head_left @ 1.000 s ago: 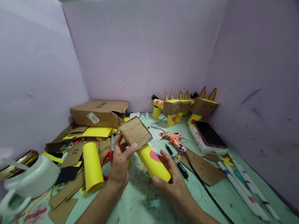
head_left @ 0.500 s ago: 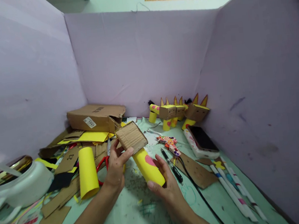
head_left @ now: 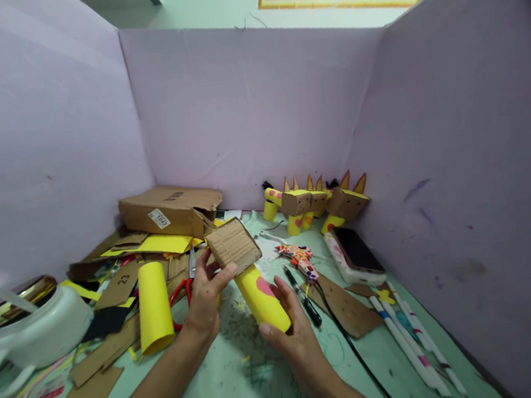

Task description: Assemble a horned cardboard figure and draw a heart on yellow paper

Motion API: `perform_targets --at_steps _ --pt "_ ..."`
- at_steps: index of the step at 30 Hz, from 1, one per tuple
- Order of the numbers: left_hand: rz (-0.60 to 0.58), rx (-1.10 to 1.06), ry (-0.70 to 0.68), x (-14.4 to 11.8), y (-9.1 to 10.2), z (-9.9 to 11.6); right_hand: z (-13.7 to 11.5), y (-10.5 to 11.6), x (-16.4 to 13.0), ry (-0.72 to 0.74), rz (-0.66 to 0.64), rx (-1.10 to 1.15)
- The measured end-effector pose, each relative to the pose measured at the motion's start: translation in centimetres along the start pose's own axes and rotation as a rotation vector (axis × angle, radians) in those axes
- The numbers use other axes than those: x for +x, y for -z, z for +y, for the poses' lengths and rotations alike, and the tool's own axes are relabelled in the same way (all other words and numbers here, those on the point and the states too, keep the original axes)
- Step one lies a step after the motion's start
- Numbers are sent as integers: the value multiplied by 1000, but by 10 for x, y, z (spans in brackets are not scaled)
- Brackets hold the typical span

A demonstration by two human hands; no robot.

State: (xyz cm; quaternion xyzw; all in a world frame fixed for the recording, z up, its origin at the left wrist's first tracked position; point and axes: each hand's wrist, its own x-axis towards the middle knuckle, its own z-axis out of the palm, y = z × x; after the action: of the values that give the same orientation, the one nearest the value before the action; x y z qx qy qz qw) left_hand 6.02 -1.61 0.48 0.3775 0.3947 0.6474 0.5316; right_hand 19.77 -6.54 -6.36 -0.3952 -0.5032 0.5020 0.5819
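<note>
We hold a yellow tube (head_left: 262, 298) above the table (head_left: 245, 376): our left hand (head_left: 204, 292) pinches the cardboard block (head_left: 233, 246) on its upper end, our right hand (head_left: 293, 334) cups its lower end. A second yellow roll (head_left: 154, 306) lies just left, near red scissors (head_left: 181, 295).

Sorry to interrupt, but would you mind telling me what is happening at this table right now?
A person holds a yellow tube with a pink spot: the right hand grips its lower end, the left hand pinches the cardboard piece at its top. Finished cardboard figures stand by the back wall; a second yellow tube lies left.
</note>
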Motion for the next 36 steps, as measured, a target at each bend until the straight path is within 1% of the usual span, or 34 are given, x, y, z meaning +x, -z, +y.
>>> perform_targets --at_steps 6,15,19,23,26,30,32,36 --pt "-16 23 25 0 2 -2 -2 1 1 -10 -5 -15" --pt "-29 -26 4 0 2 -2 -1 1 1 -27 41 3" --pt "-25 -22 -19 0 2 -3 -4 0 1 -21 51 -25" --pt "-27 -36 -5 1 3 -4 -1 0 1 -17 84 -24" --pt "-25 -40 -10 1 3 -3 2 -1 1 -1 84 -20" --pt "-56 -50 -16 -1 2 -1 3 -2 2 16 96 -33" --pt "-63 -48 -9 -2 2 -1 4 -1 2 14 92 -32" --pt "-54 -49 -3 -2 2 -1 1 2 3 -26 31 -59"
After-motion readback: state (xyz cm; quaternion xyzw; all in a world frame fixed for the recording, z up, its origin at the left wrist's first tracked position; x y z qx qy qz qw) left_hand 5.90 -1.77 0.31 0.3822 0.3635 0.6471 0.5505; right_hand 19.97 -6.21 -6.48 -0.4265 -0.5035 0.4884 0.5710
